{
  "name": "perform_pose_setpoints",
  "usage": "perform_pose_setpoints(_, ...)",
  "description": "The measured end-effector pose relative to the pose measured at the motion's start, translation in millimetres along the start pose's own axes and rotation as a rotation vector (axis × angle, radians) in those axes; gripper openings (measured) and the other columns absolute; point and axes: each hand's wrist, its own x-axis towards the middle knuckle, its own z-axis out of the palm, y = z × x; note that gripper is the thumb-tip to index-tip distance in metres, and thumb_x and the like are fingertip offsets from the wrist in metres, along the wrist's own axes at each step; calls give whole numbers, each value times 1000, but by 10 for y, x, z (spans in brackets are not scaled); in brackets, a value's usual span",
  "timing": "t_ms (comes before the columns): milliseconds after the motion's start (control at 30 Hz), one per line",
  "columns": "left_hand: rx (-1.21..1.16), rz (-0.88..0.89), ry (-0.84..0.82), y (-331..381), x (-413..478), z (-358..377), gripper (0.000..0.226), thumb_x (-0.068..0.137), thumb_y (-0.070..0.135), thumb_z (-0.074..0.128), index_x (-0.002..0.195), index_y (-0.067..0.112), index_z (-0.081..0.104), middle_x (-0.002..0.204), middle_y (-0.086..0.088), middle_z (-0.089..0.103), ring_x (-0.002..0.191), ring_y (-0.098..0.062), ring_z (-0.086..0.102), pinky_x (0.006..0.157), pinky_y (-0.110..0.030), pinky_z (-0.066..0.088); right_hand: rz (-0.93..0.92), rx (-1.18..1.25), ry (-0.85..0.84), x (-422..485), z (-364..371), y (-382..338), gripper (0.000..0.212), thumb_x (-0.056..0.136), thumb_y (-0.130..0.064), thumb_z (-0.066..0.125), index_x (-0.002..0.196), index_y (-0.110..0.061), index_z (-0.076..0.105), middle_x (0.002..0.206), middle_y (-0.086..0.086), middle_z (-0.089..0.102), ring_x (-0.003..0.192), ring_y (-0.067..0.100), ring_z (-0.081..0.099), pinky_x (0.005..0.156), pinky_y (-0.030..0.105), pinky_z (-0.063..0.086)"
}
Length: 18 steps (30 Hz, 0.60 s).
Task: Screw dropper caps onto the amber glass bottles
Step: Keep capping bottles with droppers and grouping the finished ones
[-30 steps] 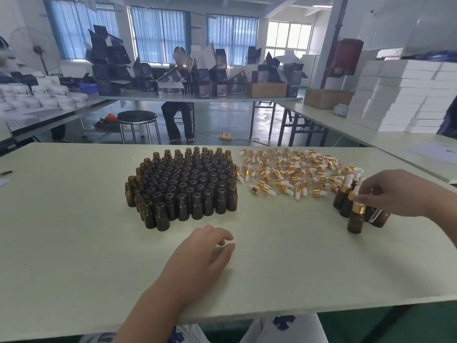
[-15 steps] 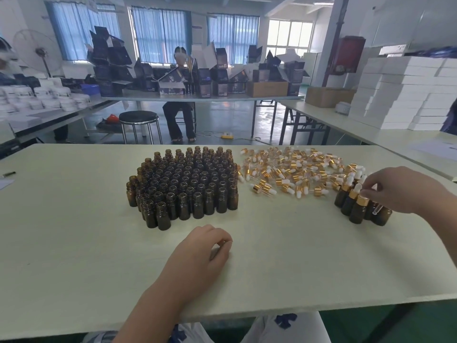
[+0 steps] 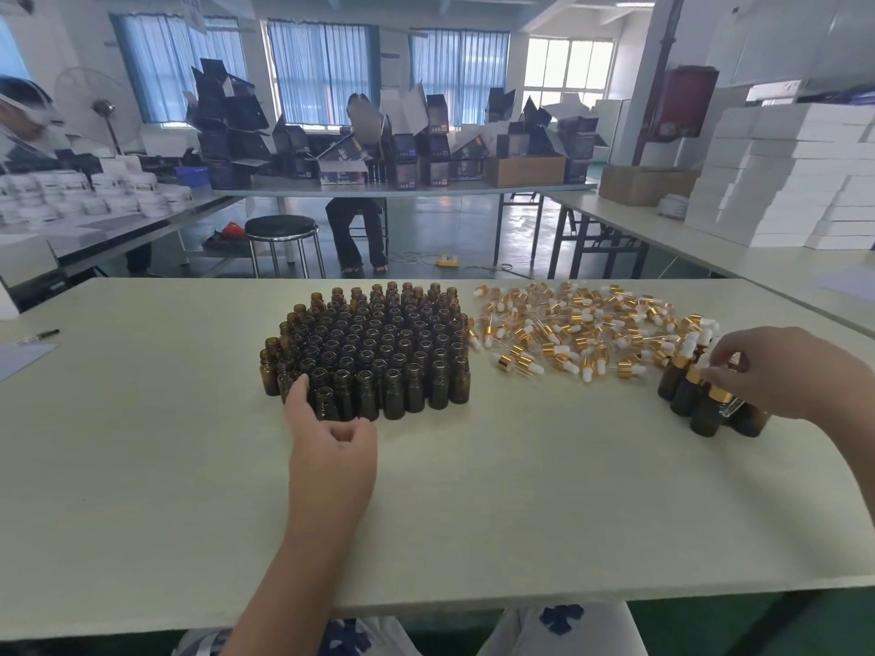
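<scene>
The open amber bottles (image 3: pixel 379 352) stand packed together mid-way across the surface (image 3: pixel 521 504), with loose dropper caps (image 3: pixel 568 333) heaped just to their right. Your left grip (image 3: pixel 334 447) curls around a front-row bottle (image 3: pixel 325 403). Your right grip (image 3: pixel 776 371) pinches a white bulb among the capped bottles (image 3: pixel 700 407).
</scene>
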Motion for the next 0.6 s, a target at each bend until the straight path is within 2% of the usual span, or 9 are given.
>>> perform_pose_setpoints(100,36,-10,-34,5,9,18,80,91,12,58,150,34,9,71,-2,60,61,-12,56,60,-25,43,16,55,70,-5,-21,-18,14,90,-41,59,82,-30,59,72,-7,56,64,11,53,55,26,42)
perform_pose_setpoints(200,65,-22,-51,-2,30,36,75,91,13,57,150,30,14,72,-1,61,66,-14,58,65,-27,45,2,109,139,-30,-34,-71,16,90,-44,58,79,-31,58,68,-5,59,61,13,55,55,29,47)
perform_pose_setpoints(333,70,-14,-50,-26,36,54,63,91,14,57,144,25,26,69,2,60,64,-10,58,57,-21,41,-66,185,227,-112,-50,-213,16,90,-41,58,76,-33,56,63,-13,54,59,7,50,48,23,32)
perform_pose_setpoints(400,64,-5,-36,-34,36,58,59,90,13,57,141,23,30,65,3,59,59,-8,56,54,-20,39,-87,226,247,-156,-56,-288,13,90,-39,59,78,-32,58,64,-15,55,59,5,49,48,21,29)
perform_pose_setpoints(500,50,-4,-21,-45,44,60,64,90,13,57,144,22,25,66,1,60,59,-9,56,55,-21,39,-121,289,245,-201,-45,-399,12,91,-38,58,83,-30,61,68,-13,59,57,4,51,47,19,30)
perform_pose_setpoints(600,63,-17,-28,-50,47,66,70,92,15,57,149,22,17,73,-2,64,63,-8,58,54,-16,37,-171,341,257,-225,-15,-508,14,91,-39,58,82,-29,63,68,-11,61,58,3,52,48,20,32)
